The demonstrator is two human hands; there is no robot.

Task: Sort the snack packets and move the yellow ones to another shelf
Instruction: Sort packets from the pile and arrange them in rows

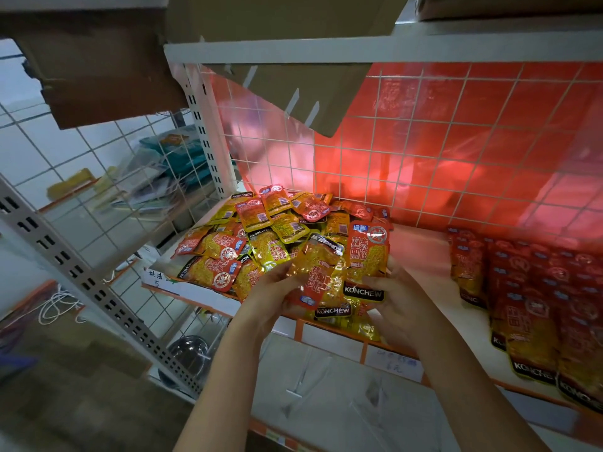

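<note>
A loose heap of snack packets, red ones mixed with yellow ones, covers the left part of the white shelf. Both hands hold a fanned bunch of yellow packets over the shelf's front edge. My left hand grips the bunch from the left, fingers curled under it. My right hand grips it from the right, thumb on a packet marked KONCHEW. A red packet stands upright just behind the bunch. Sorted red packets lie in overlapping rows on the shelf's right side.
A red sheet behind a white wire grid backs the shelf. Cardboard boxes sit on the shelf above. A lower shelf lies below my arms. A perforated upright post and wire side panel stand at left.
</note>
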